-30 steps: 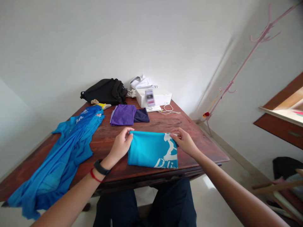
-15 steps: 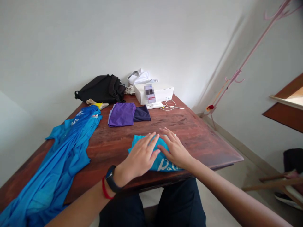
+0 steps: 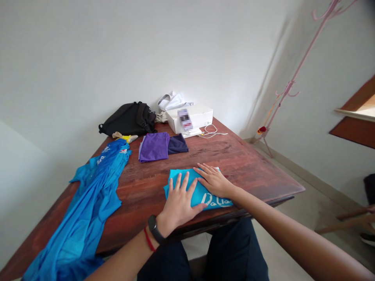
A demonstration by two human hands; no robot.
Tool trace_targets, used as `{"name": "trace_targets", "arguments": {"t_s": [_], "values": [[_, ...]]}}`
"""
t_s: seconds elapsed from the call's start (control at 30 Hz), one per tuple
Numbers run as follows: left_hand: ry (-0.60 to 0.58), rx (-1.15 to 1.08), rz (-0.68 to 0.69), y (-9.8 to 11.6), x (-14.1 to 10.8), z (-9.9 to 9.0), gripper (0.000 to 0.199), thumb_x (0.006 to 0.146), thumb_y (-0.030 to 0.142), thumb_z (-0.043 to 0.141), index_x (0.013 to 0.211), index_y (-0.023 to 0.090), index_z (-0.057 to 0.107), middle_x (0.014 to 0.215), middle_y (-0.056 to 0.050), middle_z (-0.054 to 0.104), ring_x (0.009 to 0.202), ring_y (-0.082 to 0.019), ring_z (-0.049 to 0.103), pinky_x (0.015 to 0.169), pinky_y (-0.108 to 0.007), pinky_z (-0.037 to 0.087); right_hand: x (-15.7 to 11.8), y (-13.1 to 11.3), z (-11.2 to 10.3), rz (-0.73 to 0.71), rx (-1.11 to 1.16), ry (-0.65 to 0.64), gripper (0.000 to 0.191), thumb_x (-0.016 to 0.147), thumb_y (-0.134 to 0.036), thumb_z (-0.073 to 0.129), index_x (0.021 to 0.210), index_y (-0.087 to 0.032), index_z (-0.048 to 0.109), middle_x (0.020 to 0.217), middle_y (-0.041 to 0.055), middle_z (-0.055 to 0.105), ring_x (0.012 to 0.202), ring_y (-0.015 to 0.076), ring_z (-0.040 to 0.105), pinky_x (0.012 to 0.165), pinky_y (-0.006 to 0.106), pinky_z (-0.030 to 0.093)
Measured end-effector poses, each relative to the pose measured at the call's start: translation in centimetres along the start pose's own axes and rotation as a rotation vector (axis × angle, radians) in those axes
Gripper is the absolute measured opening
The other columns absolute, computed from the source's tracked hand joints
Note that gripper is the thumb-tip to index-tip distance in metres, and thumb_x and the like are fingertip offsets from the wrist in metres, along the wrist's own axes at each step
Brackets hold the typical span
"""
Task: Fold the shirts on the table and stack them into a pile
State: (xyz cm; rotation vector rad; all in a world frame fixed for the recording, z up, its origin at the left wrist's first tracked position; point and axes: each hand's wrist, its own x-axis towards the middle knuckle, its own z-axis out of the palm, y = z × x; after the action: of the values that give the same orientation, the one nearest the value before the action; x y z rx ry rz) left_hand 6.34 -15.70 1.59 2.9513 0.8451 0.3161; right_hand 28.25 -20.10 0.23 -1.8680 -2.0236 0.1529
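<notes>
A folded turquoise garment with white lettering lies at the table's near edge. My left hand rests flat on its left part, fingers spread. On its upper right part lies my right hand, palm down with the fingers stretched out. Both hands cover some of the cloth and part of the lettering. Farther back is a folded purple cloth, overlapping a folded dark navy cloth. To the left, a long blue garment with white print lies loosely bunched and hangs over the table's front edge.
The dark red wooden table holds a black bag, a white box, a white cable, white fabric and a small yellow-and-beige item. A pink coat stand is at the right.
My left hand has moved from the middle of the folded garment to its left part, and its fingers have spread. My right hand now lies flatter on the cloth. The view has shifted slightly.
</notes>
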Motion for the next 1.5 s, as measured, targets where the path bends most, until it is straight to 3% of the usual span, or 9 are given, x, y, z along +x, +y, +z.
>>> {"name": "trace_targets", "arguments": {"t_s": [0.2, 0.37, 0.57, 0.83, 1.03, 1.17, 1.27, 1.37, 1.5], "values": [[-0.099, -0.063, 0.030, -0.3, -1.6, -0.8, 0.108, 0.082, 0.086, 0.052, 0.166, 0.028, 0.017, 0.171, -0.015, 0.017, 0.156, -0.048, 0.010, 0.116, -0.079, 0.014, 2.0, 0.2, -1.8, 0.107, 0.085, 0.034, 0.047, 0.096, -0.042, 0.059, 0.136, -0.018, 0.066, 0.134, 0.0141, 0.068, 0.123, 0.0312, 0.063, 0.105, 0.041, 0.046], [-0.098, -0.108, -0.178, -1.8, -3.8, -1.2, 0.076, 0.104, 0.065, 0.029, 0.166, 0.025, 0.012, 0.173, -0.012, 0.011, 0.158, -0.039, 0.006, 0.120, -0.069, 0.023, 5.2, 0.8, -4.6, 0.181, 0.197, -0.323, 0.041, 0.083, -0.053, 0.071, 0.104, -0.019, 0.078, 0.100, 0.0085, 0.078, 0.091, 0.0275, 0.072, 0.074, 0.030, 0.049], [0.008, -0.195, -0.196, -3.7, -5.5, -0.7, 0.086, 0.103, 0.063, 0.039, 0.166, 0.019, 0.002, 0.171, -0.022, 0.010, 0.158, -0.033, 0.011, 0.124, -0.059, 0.024, 7.8, -1.9, -4.9, 0.216, 0.256, -0.510, 0.052, 0.070, -0.070, 0.075, 0.063, -0.018, 0.070, 0.067, 0.0055, 0.069, 0.067, 0.0233, 0.065, 0.059, 0.030, 0.043], [0.012, -0.336, -0.177, -4.9, -5.5, -1.7, 0.101, 0.091, 0.068, 0.060, 0.166, 0.018, 0.015, 0.167, -0.021, 0.026, 0.156, -0.035, 0.023, 0.124, -0.057, 0.026, 7.9, -3.7, -5.2, 0.109, 0.643, -0.620, 0.034, 0.066, -0.045, 0.086, 0.089, -0.021, 0.081, 0.088, 0.0050, 0.079, 0.086, 0.0297, 0.073, 0.079, 0.038, 0.057], [-0.056, -0.484, -0.223, -6.7, -5.6, -2.0, 0.120, 0.077, 0.068, 0.076, 0.166, 0.017, 0.015, 0.168, -0.022, 0.021, 0.156, -0.041, 0.019, 0.124, -0.059, 0.024, 6.5, -4.2, -5.0, 0.296, 0.906, -0.751, 0.051, 0.067, -0.041, 0.087, 0.112, -0.019, 0.076, 0.109, 0.0084, 0.079, 0.100, 0.0310, 0.074, 0.090, 0.044, 0.059], [-0.044, -0.579, -0.175, -8.9, -4.5, -2.3, 0.143, 0.058, 0.072, 0.086, 0.166, 0.018, 0.011, 0.169, -0.024, 0.017, 0.155, -0.044, 0.018, 0.123, -0.059, 0.025, 6.1, -5.6, -5.0, 0.397, 1.049, -0.717, 0.048, 0.067, -0.038, 0.087, 0.109, -0.016, 0.075, 0.107, 0.0097, 0.080, 0.100, 0.0315, 0.075, 0.095, 0.048, 0.057], [0.062, -0.752, -0.197, -11.6, -2.2, -2.9, 0.115, 0.074, 0.071, 0.075, 0.163, 0.019, 0.026, 0.166, -0.022, 0.031, 0.152, -0.039, 0.032, 0.121, -0.052, 0.032, 6.5, -6.9, -5.7, 0.417, 1.122, -0.622, 0.043, 0.069, -0.033, 0.084, 0.107, -0.015, 0.074, 0.104, 0.0099, 0.080, 0.100, 0.0323, 0.075, 0.097, 0.049, 0.057], [0.374, -0.921, -0.317, -14.3, 0.3, -3.5, 0.054, 0.096, 0.057, 0.054, 0.138, 0.022, 0.058, 0.146, -0.015, 0.060, 0.139, -0.030, 0.052, 0.116, -0.044, 0.039, 7.7, -8.0, -7.2, 0.437, 1.169, -0.483, 0.047, 0.074, -0.034, 0.081, 0.116, -0.017, 0.072, 0.110, 0.0107, 0.079, 0.102, 0.0342, 0.074, 0.097, 0.051, 0.057], [0.694, -1.026, -0.397, -15.9, 1.5, -3.5, 0.027, 0.099, 0.041, 0.048, 0.106, 0.021, 0.065, 0.110, -0.010, 0.073, 0.108, -0.027, 0.068, 0.100, -0.039, 0.050, 11.1, -9.2, -9.4, 0.450, 1.154, -0.330, 0.058, 0.080, -0.039, 0.074, 0.134, -0.020, 0.064, 0.121, 0.0122, 0.076, 0.109, 0.0376, 0.073, 0.095, 0.053, 0.058]]}}
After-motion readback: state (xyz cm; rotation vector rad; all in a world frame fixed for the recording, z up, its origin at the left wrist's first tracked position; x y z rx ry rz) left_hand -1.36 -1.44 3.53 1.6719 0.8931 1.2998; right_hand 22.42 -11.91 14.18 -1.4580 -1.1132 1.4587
